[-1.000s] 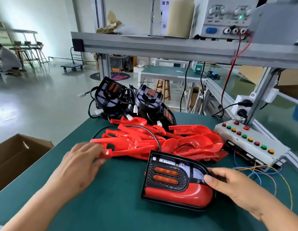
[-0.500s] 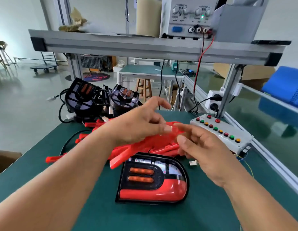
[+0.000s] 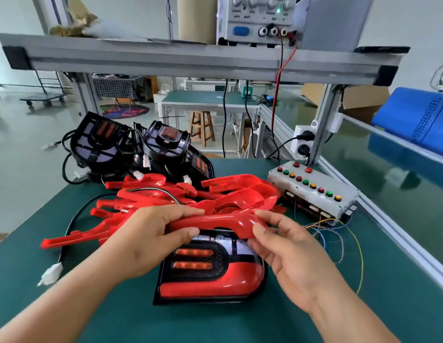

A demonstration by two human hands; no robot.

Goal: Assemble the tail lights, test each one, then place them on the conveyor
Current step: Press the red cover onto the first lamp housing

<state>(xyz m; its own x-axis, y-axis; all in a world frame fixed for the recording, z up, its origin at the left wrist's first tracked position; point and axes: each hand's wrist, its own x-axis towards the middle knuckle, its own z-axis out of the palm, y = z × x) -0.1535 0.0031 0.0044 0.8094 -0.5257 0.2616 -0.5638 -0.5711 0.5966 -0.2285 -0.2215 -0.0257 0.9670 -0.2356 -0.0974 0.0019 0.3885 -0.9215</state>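
Red lens (image 3: pixel 215 222) now out of the pile (image 3: pixel 180 194) — a second ago the left hand (image 3: pixel 151 241) was only reaching there, right hand (image 3: pixel 289 258) on the light (image 3: pixel 210 276). Left fingers (image 3: pixel 183 214) curl round the lens's left end, right fingers (image 3: pixel 270 216) pinch its bend, just above the light on the counter (image 3: pixel 91 305). Fitting looks next — testing, drop-off undone.

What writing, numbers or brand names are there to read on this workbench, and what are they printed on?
Nothing can be read for certain.
Power supply: small print around the knobs and under the switch, too blurred to read.
Button box: no labels show beside its coloured buttons.
Red cover and tail light: no writing shows.
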